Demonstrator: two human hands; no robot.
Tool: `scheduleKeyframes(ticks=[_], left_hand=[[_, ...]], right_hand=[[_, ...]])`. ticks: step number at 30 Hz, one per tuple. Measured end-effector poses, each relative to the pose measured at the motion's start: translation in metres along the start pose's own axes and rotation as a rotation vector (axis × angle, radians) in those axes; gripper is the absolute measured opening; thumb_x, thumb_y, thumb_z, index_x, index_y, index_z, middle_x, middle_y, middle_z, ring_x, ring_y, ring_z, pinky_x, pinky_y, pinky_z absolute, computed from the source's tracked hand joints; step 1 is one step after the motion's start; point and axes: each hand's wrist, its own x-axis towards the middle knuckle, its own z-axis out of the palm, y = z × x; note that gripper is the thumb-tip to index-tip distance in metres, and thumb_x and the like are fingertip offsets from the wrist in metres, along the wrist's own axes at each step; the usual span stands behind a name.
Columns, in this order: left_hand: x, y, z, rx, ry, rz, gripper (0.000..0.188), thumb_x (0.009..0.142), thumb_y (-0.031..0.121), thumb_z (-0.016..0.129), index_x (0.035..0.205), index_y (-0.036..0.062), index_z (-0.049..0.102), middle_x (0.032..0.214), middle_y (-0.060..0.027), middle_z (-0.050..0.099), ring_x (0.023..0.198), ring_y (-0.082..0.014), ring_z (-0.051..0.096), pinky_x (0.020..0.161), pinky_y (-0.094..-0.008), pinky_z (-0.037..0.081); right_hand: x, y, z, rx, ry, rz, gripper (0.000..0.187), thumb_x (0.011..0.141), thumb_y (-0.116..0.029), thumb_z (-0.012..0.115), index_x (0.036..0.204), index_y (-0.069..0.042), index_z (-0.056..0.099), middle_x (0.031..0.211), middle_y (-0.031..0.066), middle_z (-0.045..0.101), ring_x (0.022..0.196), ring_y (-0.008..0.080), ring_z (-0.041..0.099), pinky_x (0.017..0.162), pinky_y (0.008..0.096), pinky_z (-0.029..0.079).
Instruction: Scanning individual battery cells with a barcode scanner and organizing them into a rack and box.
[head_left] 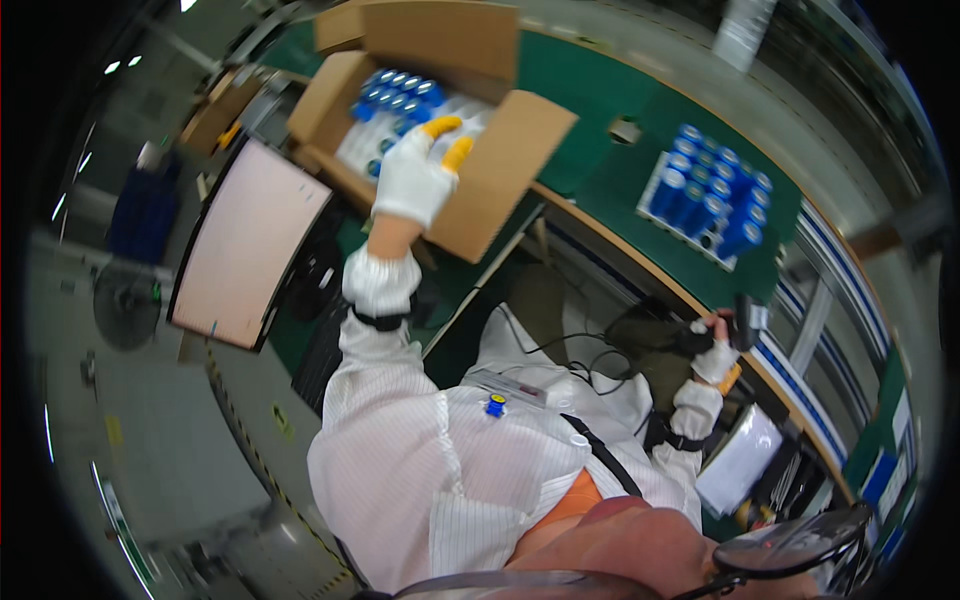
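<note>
My left hand [415,180], in a white glove with yellow fingertips, reaches over an open cardboard box [515,165]. Its thumb and forefinger are spread, with nothing visible between them. Inside the box, blue cylindrical cells [400,92] stand in rows at the far side, beside white holder material partly hidden by the hand. At the right, my gloved right hand [715,360] is wrapped round a black handheld scanner [744,322] near the bench's edge. A block of upright blue cells [705,195] sits in a white holder [652,190] on the green bench, beyond that hand.
The green bench [585,80] curves across the far side. A monitor [250,240] stands left of the box. Black cable [610,365] loops over my lap. Metal rails [830,300] and a clear-wrapped white packet [740,460] lie to the right. A fan [130,300] is at far left.
</note>
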Motion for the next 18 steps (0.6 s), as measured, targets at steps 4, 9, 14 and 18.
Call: scheduleKeyframes(ticks=[4, 9, 14, 18], left_hand=[[0.015, -0.122, -0.004, 0.079, -0.194, -0.471, 0.035, 0.085, 0.026, 0.071, 0.114, 0.0066, 0.066, 0.096, -0.0173, 0.069, 0.082, -0.0238, 0.066, 0.073, -0.0319, 0.050], [0.007, -0.233, 0.040, 0.311, -0.281, -0.323, 0.047, 0.081, 0.032, 0.073, 0.121, 0.0100, 0.062, 0.115, -0.0187, 0.063, 0.104, -0.0300, 0.060, 0.089, -0.0358, 0.047], [0.032, -0.264, 0.091, 0.208, -0.280, 0.112, 0.055, 0.082, 0.039, 0.070, 0.126, 0.0073, 0.059, 0.119, -0.0198, 0.062, 0.109, -0.0351, 0.058, 0.095, -0.0428, 0.044], [0.058, -0.284, 0.100, 0.231, -0.531, 0.016, 0.057, 0.090, 0.039, 0.061, 0.136, 0.0061, 0.050, 0.129, -0.0230, 0.055, 0.106, -0.0365, 0.057, 0.092, -0.0423, 0.046]], right_hand=[[0.004, -0.001, -0.002, -0.043, -0.051, -0.017, 0.018, 0.091, -0.011, 0.061, 0.105, 0.000, 0.056, 0.079, 0.0101, 0.055, 0.066, 0.0200, 0.054, 0.062, 0.0335, 0.049], [-0.006, -0.015, 0.012, -0.129, -0.012, -0.067, 0.017, 0.090, -0.010, 0.061, 0.102, 0.001, 0.057, 0.076, 0.0084, 0.055, 0.064, 0.0181, 0.054, 0.060, 0.0305, 0.048], [-0.012, 0.017, -0.028, -0.823, 0.290, 0.231, 0.037, 0.092, -0.039, 0.060, 0.104, -0.006, 0.068, 0.095, 0.0072, 0.069, 0.087, 0.0180, 0.062, 0.074, 0.0337, 0.050], [0.004, 0.014, -0.013, -0.678, 0.191, -0.076, 0.029, 0.085, -0.031, 0.068, 0.097, -0.005, 0.067, 0.077, 0.0042, 0.068, 0.071, 0.0187, 0.065, 0.067, 0.0350, 0.052]])
